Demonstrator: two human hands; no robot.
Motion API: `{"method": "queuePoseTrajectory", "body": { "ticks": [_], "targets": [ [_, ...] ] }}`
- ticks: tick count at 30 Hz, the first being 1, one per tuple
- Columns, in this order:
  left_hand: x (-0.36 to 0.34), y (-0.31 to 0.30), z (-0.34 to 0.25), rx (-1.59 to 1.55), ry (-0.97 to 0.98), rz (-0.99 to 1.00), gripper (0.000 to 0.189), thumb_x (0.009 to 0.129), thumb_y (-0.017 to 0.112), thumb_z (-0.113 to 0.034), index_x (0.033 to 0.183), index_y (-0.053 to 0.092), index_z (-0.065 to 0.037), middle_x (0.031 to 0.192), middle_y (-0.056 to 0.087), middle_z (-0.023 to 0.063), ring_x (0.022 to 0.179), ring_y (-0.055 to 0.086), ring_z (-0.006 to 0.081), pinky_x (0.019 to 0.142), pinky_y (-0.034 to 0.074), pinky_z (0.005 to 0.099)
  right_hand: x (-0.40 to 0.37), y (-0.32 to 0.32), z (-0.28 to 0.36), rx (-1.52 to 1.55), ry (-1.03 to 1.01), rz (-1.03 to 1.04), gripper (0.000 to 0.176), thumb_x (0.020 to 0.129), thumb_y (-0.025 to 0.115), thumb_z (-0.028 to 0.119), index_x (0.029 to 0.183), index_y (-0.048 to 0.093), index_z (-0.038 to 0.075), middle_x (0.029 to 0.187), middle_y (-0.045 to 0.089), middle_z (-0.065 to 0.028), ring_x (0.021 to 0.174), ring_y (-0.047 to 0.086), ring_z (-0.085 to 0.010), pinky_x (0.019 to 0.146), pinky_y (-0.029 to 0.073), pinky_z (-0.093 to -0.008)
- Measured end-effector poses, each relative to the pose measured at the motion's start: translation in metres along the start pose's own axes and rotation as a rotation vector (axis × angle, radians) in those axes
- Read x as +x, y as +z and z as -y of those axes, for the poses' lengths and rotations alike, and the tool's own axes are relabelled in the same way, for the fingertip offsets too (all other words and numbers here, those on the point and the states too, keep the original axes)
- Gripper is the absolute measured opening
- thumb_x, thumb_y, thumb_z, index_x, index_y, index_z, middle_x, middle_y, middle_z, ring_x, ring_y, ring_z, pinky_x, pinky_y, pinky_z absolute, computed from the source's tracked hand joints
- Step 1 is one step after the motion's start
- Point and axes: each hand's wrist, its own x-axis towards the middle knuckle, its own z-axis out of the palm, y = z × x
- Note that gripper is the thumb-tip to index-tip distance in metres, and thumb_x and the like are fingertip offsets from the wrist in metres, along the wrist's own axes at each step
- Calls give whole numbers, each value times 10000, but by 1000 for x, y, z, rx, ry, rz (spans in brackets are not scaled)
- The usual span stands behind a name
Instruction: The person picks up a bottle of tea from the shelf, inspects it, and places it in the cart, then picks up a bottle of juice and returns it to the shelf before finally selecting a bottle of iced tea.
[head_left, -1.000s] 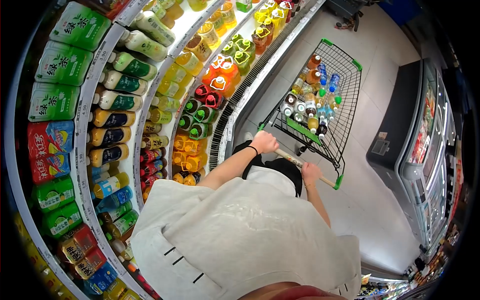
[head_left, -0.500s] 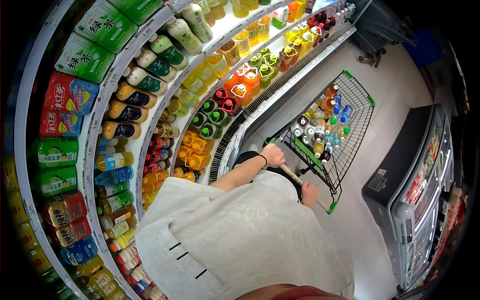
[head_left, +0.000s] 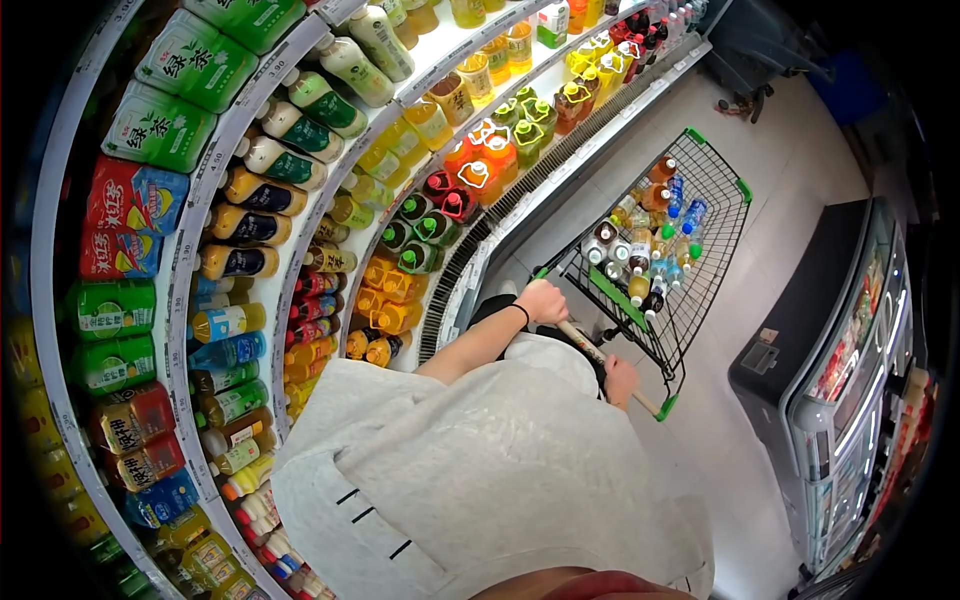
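Observation:
My left hand (head_left: 541, 301), with a dark band on its wrist, is wrapped round the handle (head_left: 583, 341) of a shopping cart. My right hand (head_left: 620, 381) grips the same handle further toward its green-capped right end. The cart's black wire basket (head_left: 712, 215) has green corners and stretches ahead of my hands. Several drink bottles (head_left: 640, 250) lie in its left part, with brown, clear, blue and green ones among them.
Curved shelves (head_left: 190, 300) packed with bottles and drink packs rise along the left side. A dark-sided display cabinet (head_left: 790, 320) stands at the right. Grey tiled floor (head_left: 705, 440) runs between them. A dark bin-like object (head_left: 765, 60) is at the top right.
The cart and both hands have shifted slightly up in the view. Shelf bottles near the top have slid a little left and down. Both hands keep their hold on the handle.

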Motion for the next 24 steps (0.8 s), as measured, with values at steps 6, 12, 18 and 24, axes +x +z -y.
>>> {"method": "queuePoseTrajectory", "body": {
  "ticks": [6, 12, 18, 24],
  "targets": [
    [1, 1, 10, -224, 3, -132, 388, 949, 496, -343, 749, 705, -84, 726, 694, 161, 704, 677, 412, 663, 537, 519, -1, -19, -1, 270, -55, 7, 376, 945, 579, 350, 876, 750, 21, 782, 693, -251, 743, 672, -468, 666, 485, -544],
    [-4, -53, 35, -733, -217, -630, 297, 1047, 467, -220, 949, 620, 15, 946, 649, 199, 883, 641, 387, 817, 520, 462, 28, -91, 55, 455, -207, -254, 181, 977, 597, 130, 885, 704, 17, 804, 665, -152, 762, 663, -343, 689, 498, -448],
    [-27, -126, 104, -939, -614, -1282, 230, 1089, 464, -189, 1084, 596, 0, 957, 679, 100, 824, 646, 170, 755, 521, 316, 116, -157, 203, 608, -699, -261, 86, 972, 646, 79, 965, 683, 2, 911, 682, -146, 835, 674, -319, 746, 517, -395],
    [-77, -219, 168, -834, -852, -1697, 335, 1095, 497, -239, 1311, 514, 18, 1234, 624, 159, 1059, 622, 229, 938, 503, 356, 135, -230, 422, 689, -1194, -218, 211, 924, 722, 58, 1129, 688, 21, 1081, 687, -129, 1006, 679, -287, 890, 542, -383]
  ]
}}
